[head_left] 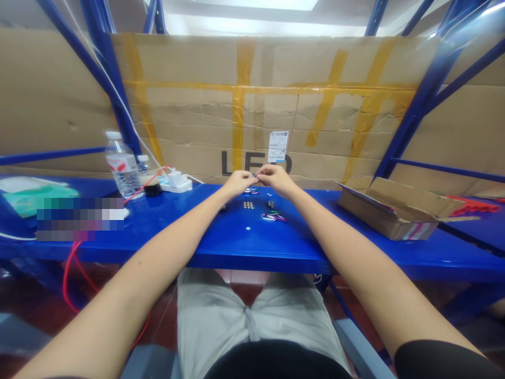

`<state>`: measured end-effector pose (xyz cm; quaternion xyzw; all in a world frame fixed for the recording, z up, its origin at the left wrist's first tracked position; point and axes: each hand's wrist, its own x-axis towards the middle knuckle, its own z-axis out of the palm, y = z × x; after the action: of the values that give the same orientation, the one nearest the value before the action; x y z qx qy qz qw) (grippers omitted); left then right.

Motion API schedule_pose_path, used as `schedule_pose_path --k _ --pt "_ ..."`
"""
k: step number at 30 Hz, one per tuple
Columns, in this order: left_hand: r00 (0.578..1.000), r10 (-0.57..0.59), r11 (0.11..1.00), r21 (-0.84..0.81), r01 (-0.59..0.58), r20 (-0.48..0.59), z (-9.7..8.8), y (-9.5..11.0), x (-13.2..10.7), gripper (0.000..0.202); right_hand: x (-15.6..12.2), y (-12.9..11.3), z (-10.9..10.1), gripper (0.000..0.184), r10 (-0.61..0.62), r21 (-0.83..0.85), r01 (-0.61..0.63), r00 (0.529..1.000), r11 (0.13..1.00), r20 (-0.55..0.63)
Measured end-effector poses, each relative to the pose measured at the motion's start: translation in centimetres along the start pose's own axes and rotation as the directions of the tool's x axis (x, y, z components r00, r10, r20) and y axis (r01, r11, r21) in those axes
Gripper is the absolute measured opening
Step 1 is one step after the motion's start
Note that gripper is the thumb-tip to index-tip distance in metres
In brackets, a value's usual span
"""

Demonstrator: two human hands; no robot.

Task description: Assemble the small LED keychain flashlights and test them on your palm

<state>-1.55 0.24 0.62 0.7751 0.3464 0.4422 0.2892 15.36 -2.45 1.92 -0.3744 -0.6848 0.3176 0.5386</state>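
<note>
My left hand [238, 182] and my right hand [273, 178] meet above the far part of the blue table [244, 245]. Their fingertips pinch together around something small and dark, too small to name. Beneath my hands lie several coloured carabiner-like clips [252, 191]. A group of small brass-coloured pieces [248, 205] sits in rows nearer to me, with a cluster of small dark pieces [271, 204] to its right. More clips [273, 216], in green, purple and silver, lie just in front of that cluster. Part of another small dark item [223, 207] shows beside my left forearm.
An open cardboard box [389, 210] stands at the right, with red tubes [473, 206] behind it. On the left are a water bottle [123, 167], a bottle of dark liquid [152, 184], a white power strip [175, 182] and a red cable [68, 273]. Taped cardboard [197, 121] backs the table.
</note>
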Motion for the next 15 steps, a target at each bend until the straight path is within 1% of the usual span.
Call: schedule_pose_path --k 2,3,6,8,10,12,15 --pt "0.998 0.051 0.998 0.028 -0.051 -0.022 -0.05 0.02 -0.04 0.03 0.0 0.0 0.13 0.013 0.021 0.019 -0.021 1.0 1.0 -0.004" --pt "0.995 0.086 0.995 0.056 -0.084 -0.041 -0.09 0.04 -0.1 0.03 0.0 0.01 0.21 0.013 0.054 0.025 -0.053 0.998 0.998 -0.014" --pt "0.983 0.168 0.973 0.172 -0.152 -0.079 -0.13 0.17 -0.37 0.027 -0.01 -0.01 0.46 0.017 0.21 0.016 -0.21 0.978 0.978 -0.006" --pt "0.978 0.195 0.957 0.233 -0.175 -0.066 -0.07 0.31 -0.57 0.023 -0.06 -0.08 0.61 0.019 0.276 -0.011 -0.276 0.961 0.961 0.025" --pt "0.977 0.207 0.949 0.253 -0.188 -0.051 0.01 0.49 -0.71 0.021 -0.09 -0.15 0.72 0.019 0.265 -0.029 -0.264 0.963 0.964 0.038" --pt "0.977 0.205 0.951 0.248 -0.185 -0.058 0.06 0.7 -0.78 0.023 -0.06 -0.17 0.79 0.019 0.219 -0.04 -0.218 0.975 0.975 0.027" --pt "0.978 0.198 0.955 0.239 -0.176 -0.073 0.09 1.0 -0.83 0.028 0.09 -0.02 0.89 0.019 0.179 -0.051 -0.18 0.984 0.982 -0.025"
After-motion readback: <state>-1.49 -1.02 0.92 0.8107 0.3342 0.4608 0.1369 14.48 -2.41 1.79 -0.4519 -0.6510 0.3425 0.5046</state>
